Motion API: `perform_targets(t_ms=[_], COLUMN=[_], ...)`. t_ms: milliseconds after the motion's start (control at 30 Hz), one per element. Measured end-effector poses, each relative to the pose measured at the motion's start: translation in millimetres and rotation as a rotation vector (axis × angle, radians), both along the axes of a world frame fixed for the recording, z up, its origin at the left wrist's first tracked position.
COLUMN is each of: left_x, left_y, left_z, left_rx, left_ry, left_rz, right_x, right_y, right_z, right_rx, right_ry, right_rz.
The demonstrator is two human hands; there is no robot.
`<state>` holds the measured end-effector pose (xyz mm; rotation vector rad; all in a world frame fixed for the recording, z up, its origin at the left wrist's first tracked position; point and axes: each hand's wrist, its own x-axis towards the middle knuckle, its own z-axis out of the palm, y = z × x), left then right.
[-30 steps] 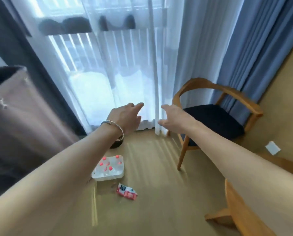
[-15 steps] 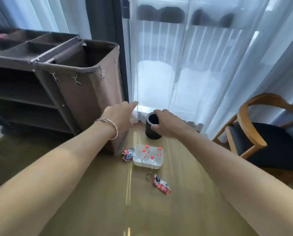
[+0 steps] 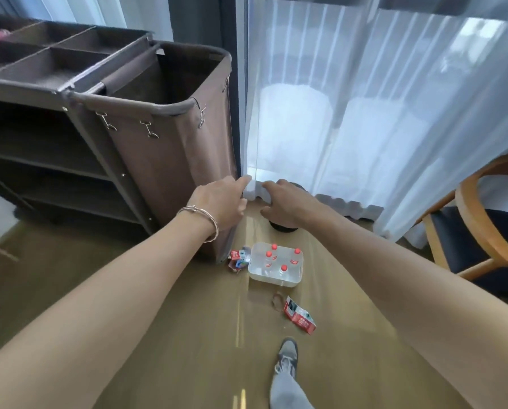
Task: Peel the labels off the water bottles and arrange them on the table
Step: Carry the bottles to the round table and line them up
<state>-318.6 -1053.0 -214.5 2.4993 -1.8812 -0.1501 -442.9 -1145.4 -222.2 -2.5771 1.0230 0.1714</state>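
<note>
Water bottles [image 3: 283,268] with red caps stand upright in a clear plastic tub [image 3: 276,280] on the floor [image 3: 188,335], a little below the middle of the frame. A second ago my view pointed at the wooden chair [image 3: 480,231] and the tub sat low on the left. Since then I have swung left and tipped down. The chair has slid to the right edge, the brown cart [image 3: 158,119] fills the upper left, and my shoe [image 3: 288,354] now shows at the bottom. The tub itself has not shifted against the things around it. One crumpled label [image 3: 237,259] lies touching its left side and a second label [image 3: 300,316] lies apart, below it.

My left hand [image 3: 220,202] and right hand [image 3: 288,202] stay stretched out ahead of me in the middle of the frame. Their fingers are loose and only lightly bent, and neither has hold of anything. The right hand covers most of a black bin [image 3: 282,228] standing by the curtain [image 3: 335,113]. I cannot tell whether it touches the bin or only passes in front of it.

I read this as turning to face the bottles, not handling them. The loose labels suggest peeling has begun, but the bottles are too small for me to tell which still wear labels. No table is in view, so arranging is not yet done. Next I expect to lower a hand to the tub and lift a bottle out.
</note>
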Motion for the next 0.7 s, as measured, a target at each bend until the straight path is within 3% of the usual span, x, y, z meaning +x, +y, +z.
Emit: perform_targets(t_ms=[400, 700], left_x=[1.2, 19.7], left_y=[-218.2, -310.7], left_z=[-44.7, -135.6], left_rx=[0.036, 0.232], left_ry=[0.041, 0.084], left_rz=[-0.082, -0.171], right_x=[0.7, 1.0], right_y=[-215.3, -301.2], right_z=[-44.7, -133.1], right_rx=[0.102, 0.261], right_ry=[0.052, 0.118], right_rz=[-0.162, -0.240])
